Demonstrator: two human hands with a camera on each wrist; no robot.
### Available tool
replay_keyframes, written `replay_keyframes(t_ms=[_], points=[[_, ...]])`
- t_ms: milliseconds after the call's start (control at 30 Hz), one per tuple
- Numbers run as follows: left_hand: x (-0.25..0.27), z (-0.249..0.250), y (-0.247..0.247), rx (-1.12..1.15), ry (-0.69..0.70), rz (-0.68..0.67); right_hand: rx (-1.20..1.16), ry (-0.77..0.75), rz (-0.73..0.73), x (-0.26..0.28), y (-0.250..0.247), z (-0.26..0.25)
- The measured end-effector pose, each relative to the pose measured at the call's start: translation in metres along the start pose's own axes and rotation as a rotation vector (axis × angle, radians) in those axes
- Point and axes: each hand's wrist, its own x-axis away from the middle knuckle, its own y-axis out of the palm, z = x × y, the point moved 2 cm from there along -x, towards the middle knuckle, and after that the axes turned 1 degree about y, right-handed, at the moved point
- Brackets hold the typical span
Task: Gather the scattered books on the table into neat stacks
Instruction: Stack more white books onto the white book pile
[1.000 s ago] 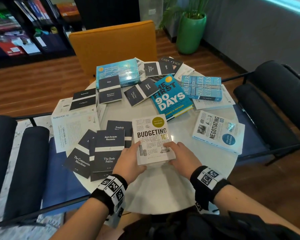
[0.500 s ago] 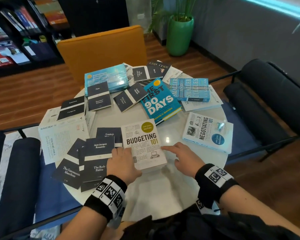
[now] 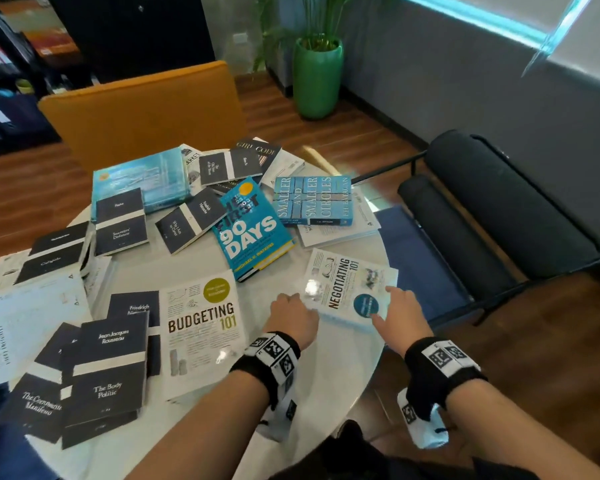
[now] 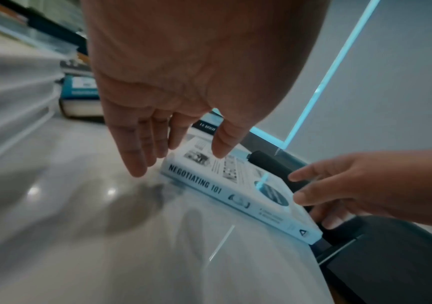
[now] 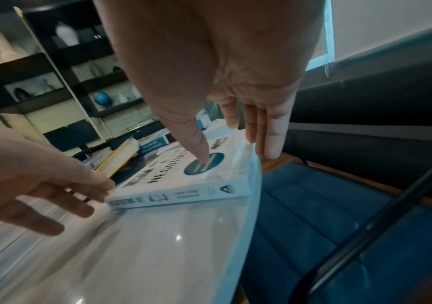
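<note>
The white book Negotiating 101 [image 3: 350, 289] lies flat at the right rim of the round white table [image 3: 326, 393]. My left hand [image 3: 291, 317] is at the book's near-left corner. Its straight fingers [image 4: 136, 156] point down beside the spine [image 4: 235, 195] and its thumb [image 4: 225, 142] hovers over the cover. My right hand [image 3: 399, 313] is at the book's right end. Its thumb [image 5: 199, 148] touches the blue circle on the cover and its straight fingers [image 5: 271, 142] reach past the book's outer edge. The book [image 5: 183, 195] rests on the table.
Budgeting 101 [image 3: 201, 327] lies left of my hands, beside several dark slim paperbacks [image 3: 108, 372]. The First 90 Days [image 3: 253, 230] and Smaller and Smaller Circles [image 3: 312, 199] lie farther back. An orange chair [image 3: 142, 109] stands behind; a black chair with blue seat [image 3: 423, 258] is right.
Both hands have left Budgeting 101 and moved right to Negotiating 101, one at each end. Budgeting 101 stays on the table where it was let go.
</note>
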Motion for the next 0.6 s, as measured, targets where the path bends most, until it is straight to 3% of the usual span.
replay_keyframes(t_ms=[133, 300, 467, 600], points=[[-0.023, 0.000, 0.015, 0.103, -0.172, 0.024, -0.192, -0.020, -0.134, -0.041, 0.023, 0.046], [-0.030, 0.007, 0.022, 0.219, -0.264, 0.147, -0.304, 0.031, -0.161, -0.030, 0.009, 0.028], [-0.029, 0.014, 0.016, 0.787, -0.187, 0.249, -0.370, 0.073, -0.163, -0.034, 0.006, 0.028], [-0.017, 0.013, 0.000, 0.841, -0.122, 0.322, -0.300, 0.045, -0.118, -0.031, -0.004, 0.015]])
